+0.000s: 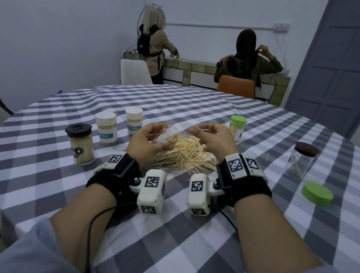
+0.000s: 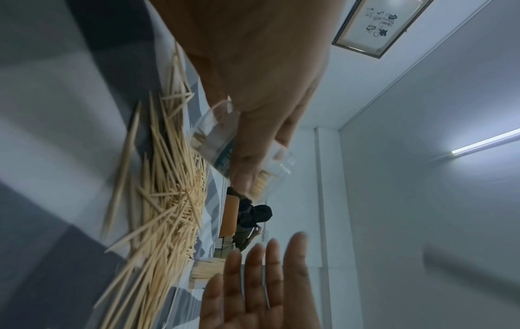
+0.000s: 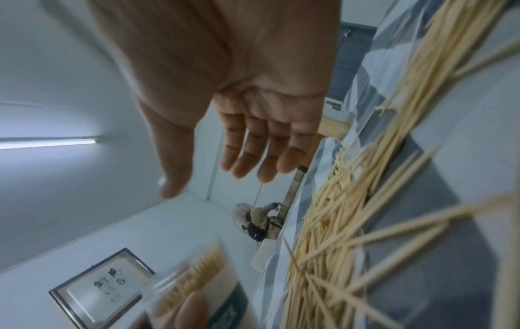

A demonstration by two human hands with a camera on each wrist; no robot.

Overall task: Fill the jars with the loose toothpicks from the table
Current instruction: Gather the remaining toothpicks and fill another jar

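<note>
Done: four capped jars (image 1: 106,128) around the pile (image 1: 186,156) look full.
Left: we see the pile still large.
Grip: our left hand (image 1: 146,143) clasps a clear jar (image 1: 168,135); right hand (image 1: 213,138) loose, empty.

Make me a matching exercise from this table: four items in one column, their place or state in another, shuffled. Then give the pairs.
Items:
1. clear jar
2. green lid
3. dark-lidded jar on the right side of the table
4. loose toothpicks

Places or states:
A. lying alone on the cloth, off any jar
B. heaped on the table between the wrists
C. tilted, held in the left hand, partly filled
D. standing upright, closed, almost empty

Pairs: 1-C, 2-A, 3-D, 4-B
</note>
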